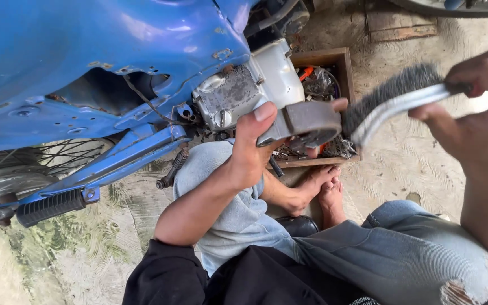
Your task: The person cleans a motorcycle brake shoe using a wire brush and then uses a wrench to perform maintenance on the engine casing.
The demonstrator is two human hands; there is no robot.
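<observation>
- Grey metal part [306, 121] sits clamped in the left hand [252, 149], thumb on top, beside the blue motorcycle [103, 51].
- Right hand [470, 113] pinches a wire brush [393, 99], bristles touching the part above a wooden box [343, 59].

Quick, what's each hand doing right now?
Left hand: closed around a curved grey metal brake shoe.
Right hand: closed on the handle of a wire brush with grey bristles.

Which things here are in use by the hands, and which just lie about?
In use: left hand holding grey metal part; right hand holding wire brush.
Lying about: wooden box of bits, footpeg, blue motorbike.
</observation>
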